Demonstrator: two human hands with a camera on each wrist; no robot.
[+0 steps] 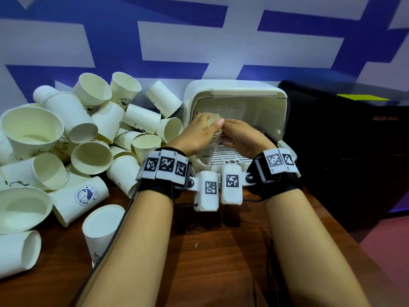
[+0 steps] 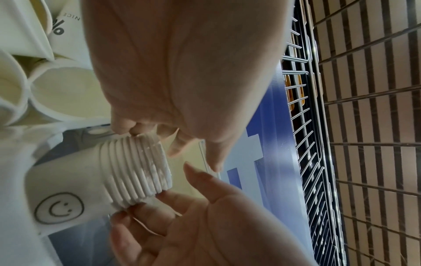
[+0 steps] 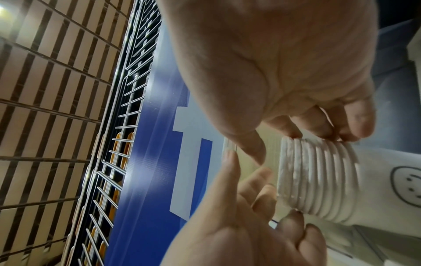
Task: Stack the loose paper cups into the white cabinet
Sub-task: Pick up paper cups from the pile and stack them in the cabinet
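A stack of nested white paper cups [image 1: 209,152], the outer one printed with a smiley and "HELLO", stands upright at the open mouth of the white cabinet [image 1: 243,89]. My left hand [image 1: 210,120] grips the top of the stack from the left, thumb over the rim. My right hand [image 1: 228,132] holds the same rims from the right. The left wrist view shows the ribbed row of rims [image 2: 136,171] pinched between fingertips of both hands. In the right wrist view the stack [image 3: 318,180] is held the same way. Most of the stack is hidden behind my hands in the head view.
A big pile of loose cups [image 1: 88,129] lies left of the cabinet on the wooden table [image 1: 221,251]. The cabinet's wire rack [image 1: 230,154] shows under my hands. A black box [image 1: 354,140] stands close on the right. A blue and white wall is behind.
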